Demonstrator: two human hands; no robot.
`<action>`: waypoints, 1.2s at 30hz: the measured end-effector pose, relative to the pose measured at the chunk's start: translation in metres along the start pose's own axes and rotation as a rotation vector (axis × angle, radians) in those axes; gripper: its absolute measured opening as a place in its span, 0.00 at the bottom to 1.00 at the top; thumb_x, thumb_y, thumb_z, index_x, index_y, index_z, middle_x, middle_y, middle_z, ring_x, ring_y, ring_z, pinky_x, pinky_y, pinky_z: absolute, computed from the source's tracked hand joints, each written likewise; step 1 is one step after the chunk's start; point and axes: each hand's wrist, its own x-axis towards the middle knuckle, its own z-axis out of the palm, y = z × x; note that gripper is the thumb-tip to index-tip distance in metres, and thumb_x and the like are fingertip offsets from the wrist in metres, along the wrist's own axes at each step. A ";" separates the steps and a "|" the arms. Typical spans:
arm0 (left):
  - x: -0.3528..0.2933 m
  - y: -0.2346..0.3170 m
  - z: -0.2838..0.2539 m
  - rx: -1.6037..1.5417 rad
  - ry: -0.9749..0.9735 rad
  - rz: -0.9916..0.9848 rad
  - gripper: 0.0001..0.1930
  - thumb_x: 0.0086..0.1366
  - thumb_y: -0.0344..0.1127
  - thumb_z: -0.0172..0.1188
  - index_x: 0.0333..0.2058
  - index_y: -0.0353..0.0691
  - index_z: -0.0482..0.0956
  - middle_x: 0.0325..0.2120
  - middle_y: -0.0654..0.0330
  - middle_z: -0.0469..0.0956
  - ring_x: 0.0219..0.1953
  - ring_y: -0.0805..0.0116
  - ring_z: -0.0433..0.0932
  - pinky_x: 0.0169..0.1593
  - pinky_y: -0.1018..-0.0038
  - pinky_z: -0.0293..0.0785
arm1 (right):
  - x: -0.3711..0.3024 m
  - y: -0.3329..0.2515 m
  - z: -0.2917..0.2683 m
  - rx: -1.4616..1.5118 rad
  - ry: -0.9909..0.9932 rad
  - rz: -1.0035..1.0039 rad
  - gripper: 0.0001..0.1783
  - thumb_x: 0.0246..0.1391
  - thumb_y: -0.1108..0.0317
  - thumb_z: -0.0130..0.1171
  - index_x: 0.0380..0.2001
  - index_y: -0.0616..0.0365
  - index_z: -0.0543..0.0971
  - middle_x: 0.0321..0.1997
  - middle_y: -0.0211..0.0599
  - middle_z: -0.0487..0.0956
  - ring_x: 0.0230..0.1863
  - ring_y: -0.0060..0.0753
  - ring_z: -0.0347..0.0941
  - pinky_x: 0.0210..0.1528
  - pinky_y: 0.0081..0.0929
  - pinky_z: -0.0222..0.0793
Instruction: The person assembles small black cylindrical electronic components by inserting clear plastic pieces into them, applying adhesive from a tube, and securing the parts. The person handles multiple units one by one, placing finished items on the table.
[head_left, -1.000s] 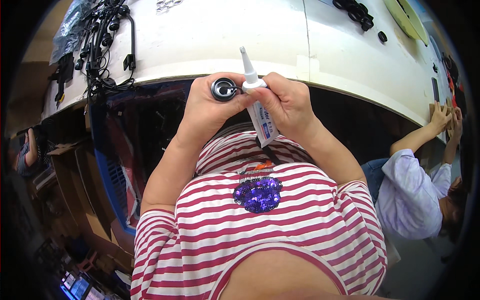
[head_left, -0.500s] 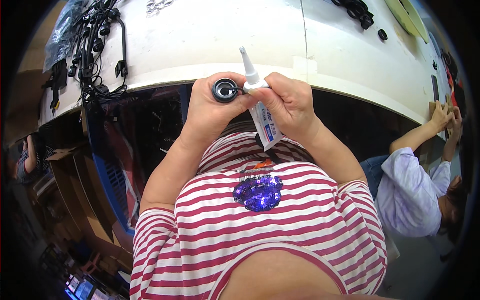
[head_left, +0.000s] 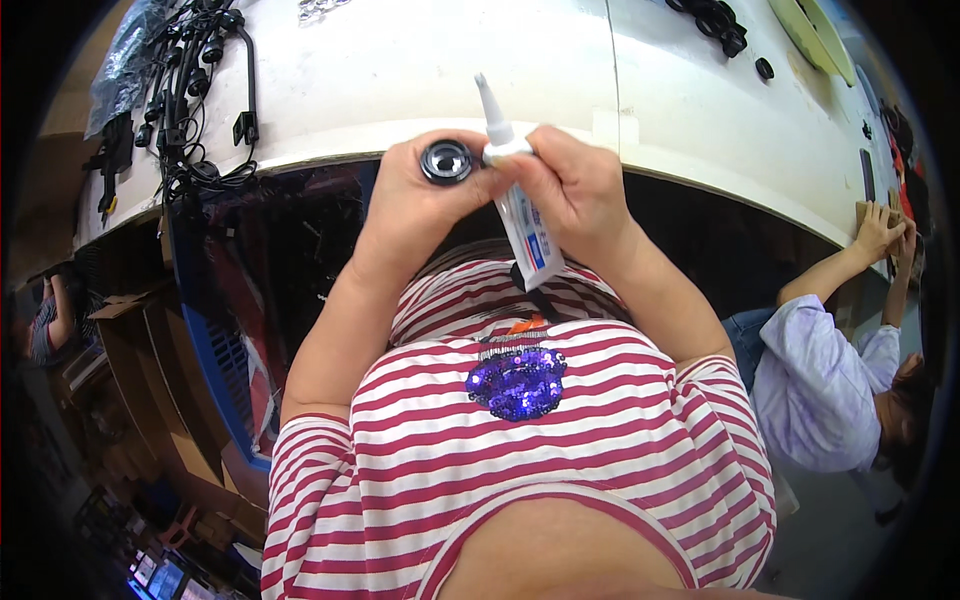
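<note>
My left hand [head_left: 408, 205] is closed around a black round part [head_left: 446, 163], whose end faces up and shows a ring with a shiny, glassy centre. Beside it, my right hand [head_left: 580, 195] grips a white squeeze tube [head_left: 530, 245] with blue and red print. The tube's long tapered nozzle [head_left: 490, 108] points away from me over the table edge, and its flat end hangs toward my striped shirt. My thumbs are close together between the part and the tube. The left fingers hide most of the part's body.
Ahead lies a white table [head_left: 400, 80]. Black cabled parts [head_left: 190, 100] and a clear plastic bag [head_left: 125, 75] are at its left; black rings [head_left: 715, 20] and a pale green tray [head_left: 815, 35] at its right. A blue crate [head_left: 215, 350] stands lower left; a co-worker [head_left: 830, 380] works at right.
Both hands have shifted slightly away from me. The black part has turned, and its centre now looks glassy. A thin dark strip between it and the right thumb no longer shows.
</note>
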 end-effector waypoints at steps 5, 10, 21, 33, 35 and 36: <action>0.001 0.008 -0.001 -0.023 0.001 0.044 0.16 0.50 0.30 0.65 0.37 0.31 0.76 0.26 0.64 0.76 0.29 0.80 0.73 0.34 0.85 0.69 | 0.028 -0.001 -0.013 -0.017 0.174 0.016 0.12 0.53 0.62 0.54 0.22 0.59 0.73 0.14 0.39 0.70 0.14 0.32 0.66 0.17 0.24 0.61; -0.009 0.004 0.004 0.108 -0.030 0.026 0.15 0.49 0.29 0.66 0.36 0.30 0.76 0.27 0.61 0.77 0.28 0.80 0.73 0.35 0.85 0.69 | 0.034 0.002 -0.022 0.301 0.141 0.156 0.11 0.53 0.62 0.55 0.29 0.61 0.74 0.21 0.26 0.73 0.20 0.13 0.66 0.22 0.11 0.62; -0.009 -0.002 -0.002 -0.074 -0.039 0.026 0.09 0.50 0.27 0.62 0.30 0.31 0.75 0.25 0.59 0.77 0.27 0.76 0.74 0.33 0.84 0.68 | 0.007 -0.002 -0.012 0.797 -0.157 0.501 0.16 0.40 0.72 0.66 0.35 0.62 0.75 0.30 0.34 0.78 0.32 0.24 0.75 0.38 0.21 0.71; -0.010 -0.001 0.006 0.070 -0.020 0.021 0.06 0.48 0.25 0.63 0.25 0.34 0.76 0.21 0.66 0.74 0.22 0.83 0.69 0.28 0.87 0.63 | 0.005 -0.004 -0.012 0.761 -0.057 0.428 0.10 0.49 0.67 0.59 0.33 0.62 0.76 0.29 0.32 0.77 0.31 0.18 0.72 0.35 0.18 0.68; -0.011 -0.001 0.007 0.057 -0.021 0.023 0.05 0.48 0.26 0.63 0.25 0.34 0.76 0.20 0.67 0.74 0.22 0.84 0.68 0.28 0.88 0.62 | 0.005 -0.004 -0.014 0.753 -0.042 0.434 0.10 0.50 0.67 0.59 0.33 0.61 0.76 0.29 0.31 0.77 0.31 0.18 0.72 0.35 0.18 0.68; -0.011 0.000 0.008 0.096 -0.028 0.025 0.05 0.48 0.26 0.63 0.25 0.34 0.75 0.20 0.67 0.73 0.22 0.84 0.68 0.27 0.88 0.62 | 0.005 -0.002 -0.014 0.740 -0.023 0.427 0.10 0.50 0.67 0.58 0.33 0.61 0.76 0.29 0.30 0.77 0.31 0.18 0.71 0.35 0.18 0.68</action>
